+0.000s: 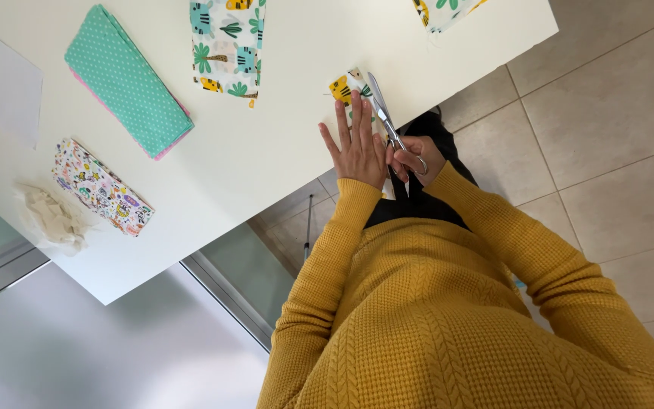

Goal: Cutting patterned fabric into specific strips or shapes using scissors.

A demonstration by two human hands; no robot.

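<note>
A folded teal dotted cloth [128, 79] lies near a crumpled, perhaps beige scrap [53, 218].

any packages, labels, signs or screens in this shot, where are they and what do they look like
None in view: no packages, labels, signs or screens.
The nearest thing is a blank white sheet of paper, rectangular, lying at the left end of the white table.
Everything else on the table is folded printed fabric and the scissors in the right hand.
</note>
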